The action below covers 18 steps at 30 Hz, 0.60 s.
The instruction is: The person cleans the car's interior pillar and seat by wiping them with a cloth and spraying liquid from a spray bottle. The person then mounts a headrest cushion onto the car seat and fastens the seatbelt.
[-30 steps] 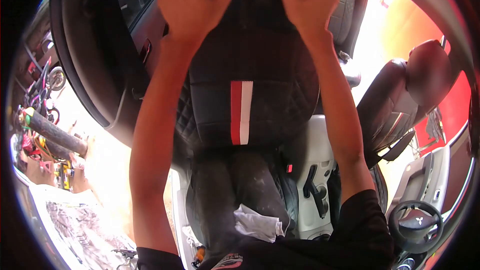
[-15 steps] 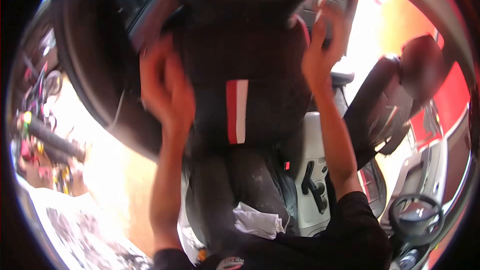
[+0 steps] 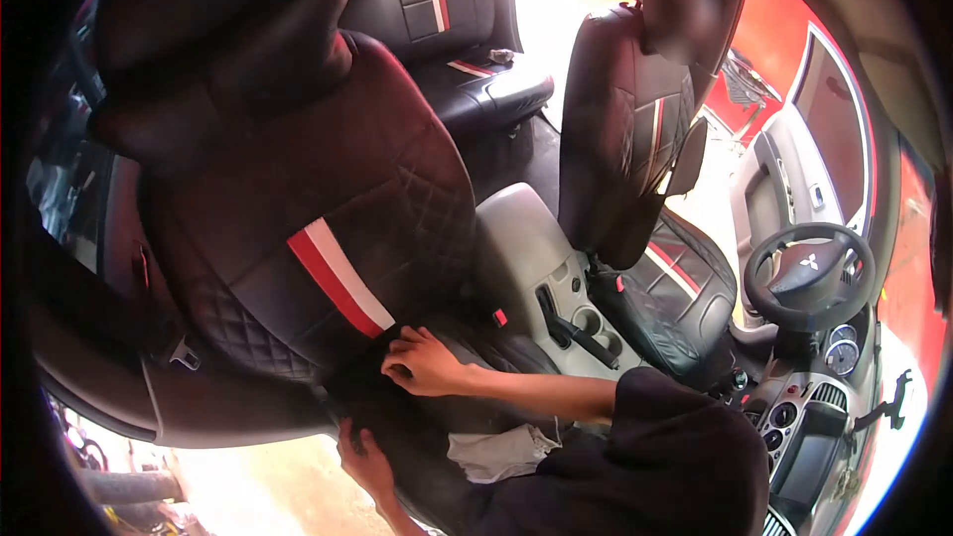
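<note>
A black car seat backrest point(image 3: 248, 199) with quilted sides and a red-and-white stripe point(image 3: 340, 278) fills the left half of the view. My right hand point(image 3: 432, 365) is at the foot of this backrest, just under the stripe, with its fingers curled in; what they hold, if anything, is hidden. Lower down, my left hand point(image 3: 365, 459) rests along the outer side of the seat, thumb and fingers apart. A crumpled pale cloth point(image 3: 501, 453) lies close to my body, below my right forearm.
A grey centre console point(image 3: 521, 228) with a handbrake point(image 3: 581, 339) separates this seat from the driver's seat point(image 3: 620, 139). Beyond that are a steering wheel point(image 3: 809, 276) and the dashboard point(image 3: 809, 447). A rear seat point(image 3: 447, 0) stands behind. The doorway is at lower left.
Both hands have come down from the sides of the backrest to its foot and the seat's outer edge. My view has swung towards the driver's side, showing the dashboard and rear seat.
</note>
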Each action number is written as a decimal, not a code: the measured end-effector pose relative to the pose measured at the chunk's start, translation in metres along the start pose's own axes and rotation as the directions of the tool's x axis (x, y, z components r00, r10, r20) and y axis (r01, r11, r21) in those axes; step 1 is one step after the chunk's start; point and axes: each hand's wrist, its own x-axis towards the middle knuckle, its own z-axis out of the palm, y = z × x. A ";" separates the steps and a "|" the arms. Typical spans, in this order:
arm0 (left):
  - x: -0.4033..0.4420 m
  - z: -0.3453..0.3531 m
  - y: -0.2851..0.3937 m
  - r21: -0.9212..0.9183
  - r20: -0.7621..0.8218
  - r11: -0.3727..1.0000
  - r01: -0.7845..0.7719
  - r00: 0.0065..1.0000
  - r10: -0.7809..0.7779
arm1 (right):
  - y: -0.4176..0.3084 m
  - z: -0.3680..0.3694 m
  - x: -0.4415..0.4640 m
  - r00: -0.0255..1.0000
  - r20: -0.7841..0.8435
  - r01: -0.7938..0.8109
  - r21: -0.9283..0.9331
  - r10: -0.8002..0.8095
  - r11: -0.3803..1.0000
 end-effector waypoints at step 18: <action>-0.005 0.017 0.022 0.355 0.148 0.914 -0.195 0.977 0.151 | 0.040 -0.208 0.069 0.738 -0.675 -0.013 -0.038 -0.016 0.999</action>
